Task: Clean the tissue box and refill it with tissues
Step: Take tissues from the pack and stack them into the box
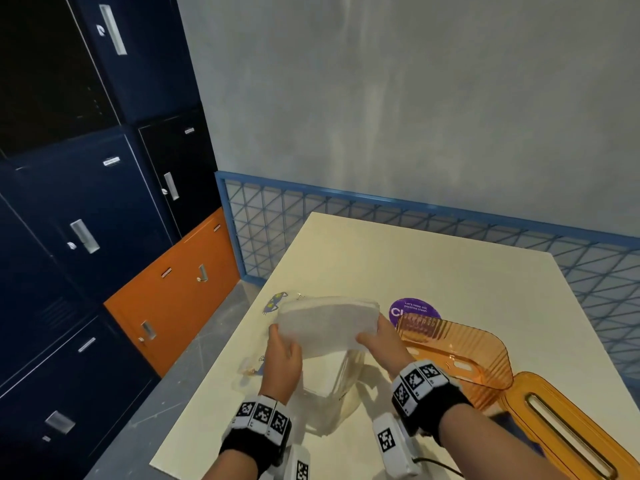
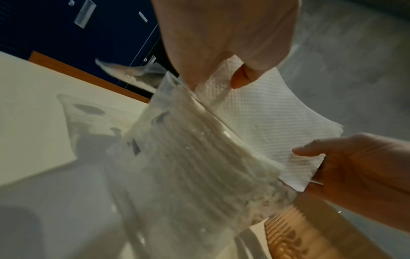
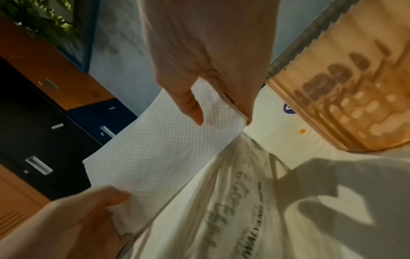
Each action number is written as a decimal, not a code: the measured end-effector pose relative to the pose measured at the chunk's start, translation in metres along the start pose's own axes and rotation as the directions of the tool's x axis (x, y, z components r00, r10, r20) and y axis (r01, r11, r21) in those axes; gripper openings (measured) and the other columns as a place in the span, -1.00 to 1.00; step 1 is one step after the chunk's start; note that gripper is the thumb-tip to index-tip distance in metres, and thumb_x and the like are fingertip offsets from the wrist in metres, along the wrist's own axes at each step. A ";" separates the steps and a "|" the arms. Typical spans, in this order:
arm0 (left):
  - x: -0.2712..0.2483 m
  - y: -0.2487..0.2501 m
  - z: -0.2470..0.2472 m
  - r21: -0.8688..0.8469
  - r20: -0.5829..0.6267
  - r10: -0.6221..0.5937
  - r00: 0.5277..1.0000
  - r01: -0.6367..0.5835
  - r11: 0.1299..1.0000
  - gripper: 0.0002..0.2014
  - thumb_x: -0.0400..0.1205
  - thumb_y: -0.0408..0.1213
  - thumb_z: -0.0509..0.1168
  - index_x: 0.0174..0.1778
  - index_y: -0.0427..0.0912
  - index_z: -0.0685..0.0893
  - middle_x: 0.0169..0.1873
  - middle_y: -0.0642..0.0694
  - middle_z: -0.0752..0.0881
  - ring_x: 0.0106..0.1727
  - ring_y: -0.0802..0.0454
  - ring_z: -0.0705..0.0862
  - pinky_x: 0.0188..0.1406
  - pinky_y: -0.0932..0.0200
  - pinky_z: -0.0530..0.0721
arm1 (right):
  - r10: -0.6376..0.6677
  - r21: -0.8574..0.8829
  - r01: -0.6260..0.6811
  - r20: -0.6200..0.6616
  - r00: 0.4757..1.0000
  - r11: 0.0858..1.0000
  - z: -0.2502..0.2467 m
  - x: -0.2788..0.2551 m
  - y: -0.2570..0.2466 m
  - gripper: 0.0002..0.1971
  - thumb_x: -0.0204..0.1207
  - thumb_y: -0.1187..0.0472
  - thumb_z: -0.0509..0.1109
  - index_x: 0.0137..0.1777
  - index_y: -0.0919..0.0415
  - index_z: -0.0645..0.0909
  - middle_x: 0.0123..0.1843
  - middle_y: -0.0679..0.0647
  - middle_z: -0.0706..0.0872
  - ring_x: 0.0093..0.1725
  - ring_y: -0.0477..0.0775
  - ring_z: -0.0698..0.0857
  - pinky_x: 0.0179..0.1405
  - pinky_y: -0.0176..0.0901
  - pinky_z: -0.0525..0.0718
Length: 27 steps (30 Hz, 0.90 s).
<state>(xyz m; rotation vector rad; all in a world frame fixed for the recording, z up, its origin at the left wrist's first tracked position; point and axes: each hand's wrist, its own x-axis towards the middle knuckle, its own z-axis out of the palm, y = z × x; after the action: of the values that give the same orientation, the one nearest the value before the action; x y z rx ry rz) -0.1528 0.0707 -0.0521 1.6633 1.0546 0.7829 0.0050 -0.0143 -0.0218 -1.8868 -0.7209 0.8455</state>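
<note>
Both thumbs press on top of the tissues (image 1: 327, 325), fingers curled beneath: the left hand (image 1: 282, 358) pinches the stack's 9 o'clock end, the right hand (image 1: 382, 344) its 3 o'clock end, above the table (image 1: 381, 258). The clear wrapper (image 1: 332, 400) hangs below, half peeled off. The stack looks light, soft and floppy, so holding both short ends should keep it square. The box (image 1: 457, 351), orange and open, sits at 3 o'clock, with its lid (image 1: 561, 427) beside it.

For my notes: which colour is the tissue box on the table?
The tissue box is translucent orange with ribbed walls, best seen in the head view.
</note>
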 end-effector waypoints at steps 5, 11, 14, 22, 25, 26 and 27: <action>0.001 0.009 -0.004 -0.078 -0.060 0.027 0.998 -0.032 0.996 -0.66 0.47 -0.31 0.12 0.16 -0.05 0.31 0.14 -0.23 0.56 0.17 -0.17 0.56 0.19 -0.09 0.59 | -0.037 0.040 0.038 -0.025 0.999 0.998 0.000 -0.002 -0.006 -0.54 0.46 0.47 0.29 0.34 0.17 0.43 0.13 0.06 0.65 0.18 0.08 0.63 0.27 -0.03 0.60; 0.007 0.003 0.000 0.025 0.028 0.044 0.999 -0.045 0.999 -0.73 0.66 -0.41 0.18 0.16 -0.07 0.27 0.24 -0.20 0.51 0.32 -0.19 0.46 0.39 -0.14 0.47 | 0.024 -0.056 -0.024 0.007 1.000 0.998 0.004 -0.004 0.002 -0.53 0.56 0.36 0.25 0.47 0.17 0.32 0.33 0.14 0.57 0.36 0.15 0.54 0.38 0.02 0.51; 0.011 0.021 0.004 0.033 0.007 0.078 0.997 -0.078 0.996 -0.79 0.71 -0.41 0.07 0.21 -0.10 0.27 0.19 -0.19 0.51 0.25 -0.21 0.50 0.24 -0.06 0.51 | -0.019 -0.048 0.017 -0.053 0.998 0.999 -0.005 -0.003 -0.008 -0.59 0.61 0.33 0.21 0.46 0.20 0.36 0.32 0.14 0.58 0.34 0.12 0.55 0.31 -0.07 0.50; 0.027 0.096 0.073 0.148 0.240 0.039 0.970 -0.076 0.986 -0.84 0.70 -0.37 0.12 0.16 -0.35 0.43 -0.03 -0.18 0.55 -0.04 -0.09 0.51 -0.22 0.21 0.36 | 0.137 0.036 -0.132 -0.238 0.962 0.991 -0.115 -0.024 -0.013 -0.71 0.58 0.30 0.29 0.28 0.35 0.53 0.20 0.24 0.68 0.14 0.21 0.66 0.01 -0.04 0.67; 0.028 0.104 0.113 0.257 0.356 -0.034 0.934 -0.063 0.965 -0.74 0.68 -0.36 0.16 0.22 -0.44 0.49 0.13 -0.31 0.62 0.02 -0.11 0.55 -0.17 0.25 0.39 | 0.233 0.012 -0.239 -0.282 0.931 0.971 -0.148 -0.036 0.001 -0.88 0.58 0.31 0.29 0.02 0.36 0.48 -0.07 0.12 0.58 -0.03 0.12 0.61 -0.19 -0.04 0.71; 0.027 0.104 0.125 0.292 0.383 -0.058 0.922 -0.061 0.954 -0.73 0.68 -0.36 0.17 0.22 -0.45 0.50 0.19 -0.33 0.63 0.10 -0.16 0.60 -0.14 0.23 0.42 | 0.253 -0.038 -0.277 -0.305 0.918 0.960 -0.155 -0.038 0.006 -0.94 0.57 0.30 0.30 -0.09 0.28 0.48 -0.17 0.06 0.53 -0.14 0.05 0.57 -0.24 -0.08 0.68; 0.027 0.103 0.135 0.336 0.405 -0.086 0.910 -0.061 0.940 -0.72 0.67 -0.36 0.18 0.23 -0.45 0.52 0.22 -0.33 0.63 0.19 -0.19 0.61 -0.09 0.19 0.46 | 0.274 -0.100 -0.320 -0.323 0.906 0.942 -0.161 -0.038 0.011 -0.85 0.55 0.29 0.31 -0.24 0.24 0.46 -0.26 0.02 0.50 -0.26 0.00 0.53 -0.26 -0.10 0.63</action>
<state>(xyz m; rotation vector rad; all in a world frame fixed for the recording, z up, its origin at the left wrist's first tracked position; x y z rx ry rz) 0.0042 0.0273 0.0033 2.0035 0.9263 0.2141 0.1117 -0.1281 0.0331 -2.2404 -0.3152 0.6738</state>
